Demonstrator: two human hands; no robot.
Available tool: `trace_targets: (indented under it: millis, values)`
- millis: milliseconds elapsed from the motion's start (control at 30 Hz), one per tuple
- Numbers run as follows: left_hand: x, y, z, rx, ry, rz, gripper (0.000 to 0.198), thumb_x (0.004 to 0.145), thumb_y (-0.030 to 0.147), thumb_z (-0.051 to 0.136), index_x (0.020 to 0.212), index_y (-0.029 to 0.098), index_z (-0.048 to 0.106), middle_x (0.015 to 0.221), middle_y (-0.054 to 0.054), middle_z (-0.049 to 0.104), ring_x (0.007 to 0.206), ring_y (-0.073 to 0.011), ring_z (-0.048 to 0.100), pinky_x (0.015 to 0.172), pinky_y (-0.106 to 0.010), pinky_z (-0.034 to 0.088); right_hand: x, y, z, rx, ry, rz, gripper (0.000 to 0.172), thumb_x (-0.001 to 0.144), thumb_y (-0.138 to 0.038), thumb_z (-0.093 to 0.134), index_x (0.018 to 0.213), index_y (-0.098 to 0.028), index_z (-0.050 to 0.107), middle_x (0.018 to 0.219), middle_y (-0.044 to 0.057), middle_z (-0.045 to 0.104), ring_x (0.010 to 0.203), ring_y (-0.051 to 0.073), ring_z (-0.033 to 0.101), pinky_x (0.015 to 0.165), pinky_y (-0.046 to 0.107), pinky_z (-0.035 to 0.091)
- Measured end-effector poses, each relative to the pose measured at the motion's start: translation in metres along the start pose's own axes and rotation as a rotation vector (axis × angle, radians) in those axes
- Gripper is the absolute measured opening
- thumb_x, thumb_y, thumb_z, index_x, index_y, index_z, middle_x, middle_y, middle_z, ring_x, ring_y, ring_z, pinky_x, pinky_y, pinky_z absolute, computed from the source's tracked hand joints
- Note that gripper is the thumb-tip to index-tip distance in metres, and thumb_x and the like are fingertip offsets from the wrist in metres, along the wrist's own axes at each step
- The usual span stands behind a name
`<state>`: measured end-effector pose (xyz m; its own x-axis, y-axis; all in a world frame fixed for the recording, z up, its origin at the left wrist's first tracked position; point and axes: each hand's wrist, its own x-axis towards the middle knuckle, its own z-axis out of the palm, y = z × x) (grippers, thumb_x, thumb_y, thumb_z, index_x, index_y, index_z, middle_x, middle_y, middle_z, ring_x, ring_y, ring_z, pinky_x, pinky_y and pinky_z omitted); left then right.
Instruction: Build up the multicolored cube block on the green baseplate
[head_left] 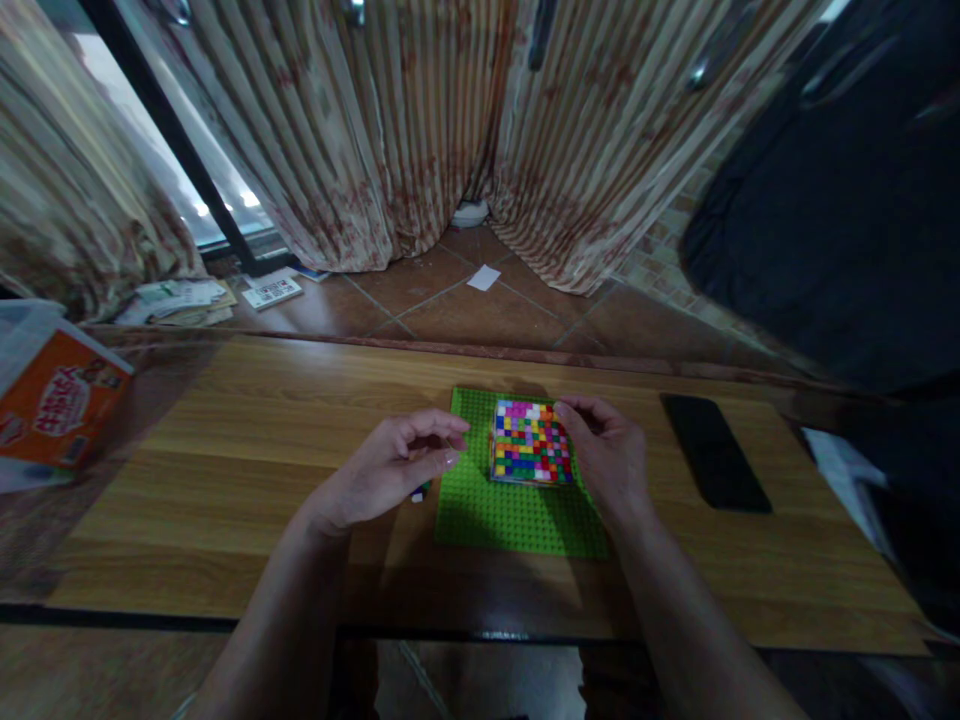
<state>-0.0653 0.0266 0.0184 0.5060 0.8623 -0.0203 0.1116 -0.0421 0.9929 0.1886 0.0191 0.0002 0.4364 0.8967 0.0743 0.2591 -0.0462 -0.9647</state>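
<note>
A green studded baseplate (480,515) lies on the wooden table. On it stands a block of many-coloured small bricks (531,442). My right hand (611,455) is at the block's right side, its thumb and fingertips at the upper right corner; whether a small piece is between them is hidden. To the left of the block, over the baseplate's left edge, my left hand (390,465) hovers with fingers curved and thumb apart from them, and nothing shows between them. A few loose bricks (420,493) lie on the table, partly hidden under my left hand.
A black phone (714,452) lies to the right on the table (247,430). At the far left stands a clear plastic tub (64,395) with an orange label. Beyond the table are a tiled floor, papers (180,302) and striped curtains (360,130). Dark fabric fills the upper right.
</note>
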Motion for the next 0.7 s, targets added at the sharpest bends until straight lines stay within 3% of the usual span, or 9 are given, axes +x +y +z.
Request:
trace_targets:
  millis: [400, 567, 700]
  values:
    - [0.003, -0.005, -0.007, 0.012, 0.101, -0.002, 0.029, 0.085, 0.036, 0.068, 0.104, 0.015, 0.069, 0.095, -0.006, 0.073, 0.086, -0.0162, 0.065, 0.079, -0.028, 0.052, -0.002, -0.002, 0.002, 0.021, 0.003, 0.016, 0.030, 0.070, -0.046, 0.073, 0.078, -0.017, 0.073, 0.075, 0.004, 0.072, 0.063, 0.015, 0.061, 0.060, 0.029, 0.049]
    - [0.003, -0.010, -0.015, 0.177, 0.220, 0.016, 0.025, 0.084, 0.036, 0.067, 0.098, 0.015, 0.070, 0.097, -0.007, 0.073, 0.089, -0.0188, 0.066, 0.083, -0.030, 0.053, -0.003, -0.003, 0.001, 0.126, -0.008, 0.069, 0.034, 0.069, -0.051, 0.073, 0.076, -0.017, 0.073, 0.068, 0.002, 0.069, 0.061, 0.015, 0.058, 0.058, 0.028, 0.046]
    - [0.001, -0.013, -0.021, 0.324, 0.243, 0.032, 0.022, 0.085, 0.033, 0.065, 0.096, 0.016, 0.071, 0.096, -0.006, 0.073, 0.088, -0.0191, 0.066, 0.085, -0.031, 0.052, 0.000, 0.000, -0.004, 0.181, 0.061, 0.072, 0.037, 0.072, -0.054, 0.071, 0.077, -0.017, 0.073, 0.070, 0.001, 0.067, 0.060, 0.013, 0.053, 0.058, 0.026, 0.043]
